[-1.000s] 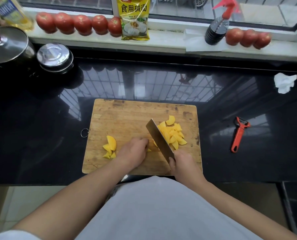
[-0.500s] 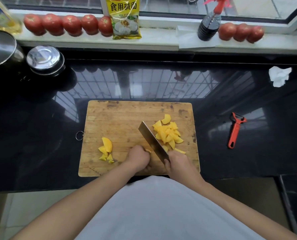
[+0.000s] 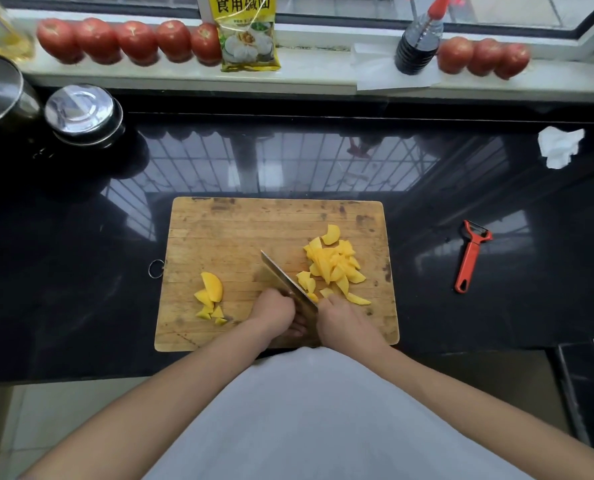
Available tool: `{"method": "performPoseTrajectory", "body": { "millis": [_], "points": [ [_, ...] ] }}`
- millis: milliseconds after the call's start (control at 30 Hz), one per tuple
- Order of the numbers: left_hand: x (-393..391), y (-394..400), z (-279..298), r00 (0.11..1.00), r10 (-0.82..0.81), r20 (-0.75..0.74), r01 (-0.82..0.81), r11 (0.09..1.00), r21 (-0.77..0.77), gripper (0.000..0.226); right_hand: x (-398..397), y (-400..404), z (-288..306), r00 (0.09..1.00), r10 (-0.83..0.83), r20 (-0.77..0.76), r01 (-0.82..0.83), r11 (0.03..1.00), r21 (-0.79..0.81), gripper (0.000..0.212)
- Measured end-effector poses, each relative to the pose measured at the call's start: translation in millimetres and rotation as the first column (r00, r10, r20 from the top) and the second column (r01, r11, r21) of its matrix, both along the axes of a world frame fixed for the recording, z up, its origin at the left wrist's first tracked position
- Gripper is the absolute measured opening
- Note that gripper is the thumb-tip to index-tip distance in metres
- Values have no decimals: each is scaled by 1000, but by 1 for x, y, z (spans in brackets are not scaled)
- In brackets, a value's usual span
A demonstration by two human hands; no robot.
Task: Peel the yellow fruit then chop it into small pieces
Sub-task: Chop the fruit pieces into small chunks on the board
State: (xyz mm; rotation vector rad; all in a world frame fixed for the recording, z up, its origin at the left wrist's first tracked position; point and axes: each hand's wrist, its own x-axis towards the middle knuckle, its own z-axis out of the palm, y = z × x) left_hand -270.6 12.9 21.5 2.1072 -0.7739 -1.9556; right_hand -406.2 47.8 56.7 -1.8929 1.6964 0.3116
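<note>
Since half a second ago, both hands have drawn back toward the near edge of the cutting board (image 3: 219, 223), and the cleaver (image 3: 288, 284) has come with them. My right hand (image 3: 345, 325) is wrapped around the cleaver's handle, which it hides entirely; the blade runs away from me on a diagonal, tip pointing up and to the left, spine up. My left hand (image 3: 274, 313) sits curled just left of the blade, knuckles against its flat side, fingers tucked — whatever piece it pins down is covered, so I cannot tell what it holds, if anything.

Peeled and mostly cut, the yellow fruit lies in two lots. Right of the blade, beyond my right hand, is the big pile of cut pieces (image 3: 333, 265), with a few strays trailing to my knuckles. Well to the left of my left hand is the small cluster (image 3: 209, 296) — one larger wedge standing over a few bits.

By my judgement the chopping is well along. The next stroke turns on the blade's slant: anything fed to it must come from the left hand's side, and the wedge in the small cluster, nearer that hand, looks like the piece most in need of cutting.

Farther out on the black counter (image 3: 80, 271) lie a red peeler (image 3: 470, 259) to the right and a crumpled tissue (image 3: 558, 147) beyond it; tomatoes (image 3: 132, 41) line the sill.
</note>
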Motion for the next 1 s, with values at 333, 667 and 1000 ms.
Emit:
{"method": "performPoseTrajectory", "body": {
  "millis": [333,667,1000],
  "points": [
    [3,1,2,998,-63,-22,62,998,-12,30,-15,9,9,999,-13,43,16,999,-52,19],
    [1,0,0,998,-59,-14,59,998,-10,32,-18,17,13,998,35,-49,-31,997,70,23],
    [2,2,3,996,-89,7,89,995,-38,31,-6,0,3,995,-76,66,81,994,-73,19]
  ]
}}
